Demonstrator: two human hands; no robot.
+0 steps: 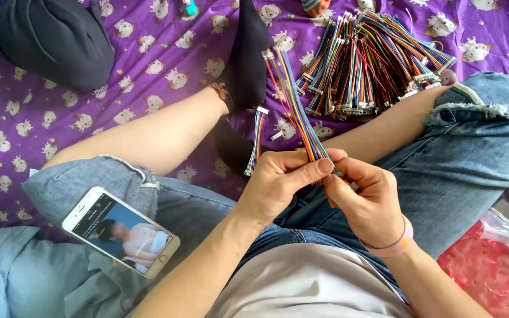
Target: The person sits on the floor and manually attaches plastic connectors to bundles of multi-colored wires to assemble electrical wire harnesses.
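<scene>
I sit cross-legged on a purple sheet. My left hand and my right hand meet over my lap, both pinching the near end of a flat multicoloured ribbon cable. The cable runs up and away from the hands, ending in a white connector near my black sock. A second short ribbon cable lies on the sheet just left of it. A large pile of similar cables rests beyond my right knee.
A white phone with a lit screen lies on my left thigh. A dark grey cushion sits at the far left. A red plastic bag lies at the right, and light blue cloth at the lower left.
</scene>
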